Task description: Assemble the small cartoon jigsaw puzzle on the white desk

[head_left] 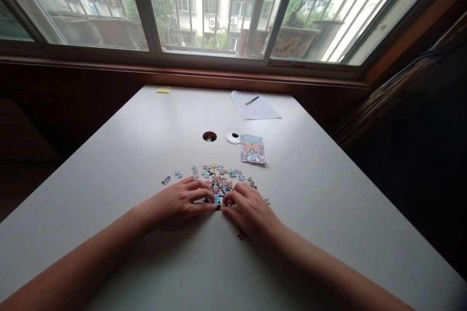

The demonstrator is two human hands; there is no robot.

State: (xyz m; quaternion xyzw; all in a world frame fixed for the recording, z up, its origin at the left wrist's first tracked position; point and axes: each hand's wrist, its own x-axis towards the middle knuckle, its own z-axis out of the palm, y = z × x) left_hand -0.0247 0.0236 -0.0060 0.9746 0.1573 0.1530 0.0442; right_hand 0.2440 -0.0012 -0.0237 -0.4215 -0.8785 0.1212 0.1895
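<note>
A partly joined jigsaw puzzle (221, 185) with a colourful printed picture lies on the white table between my hands. My left hand (180, 202) is at its left side, thumb and bent fingers gripping the near edge. From the right, my right hand (250, 206) holds the same edge between thumb and fingers. A dark bit of the puzzle (219, 207) shows between the two thumbs. Loose jigsaw pieces (212, 167) lie in an arc beyond the hands. One stray piece (241, 234) sits below my right hand, partly covered. My fingers hide some of the puzzle.
A printed picture sheet (253, 149) lies beyond the pieces, beside a round silvery cover (233, 137) and a hole (209, 137) in the table (120, 170). Farther back are papers (251, 109) with a pen (252, 100) and a yellow strip (163, 89). A barred window rises behind.
</note>
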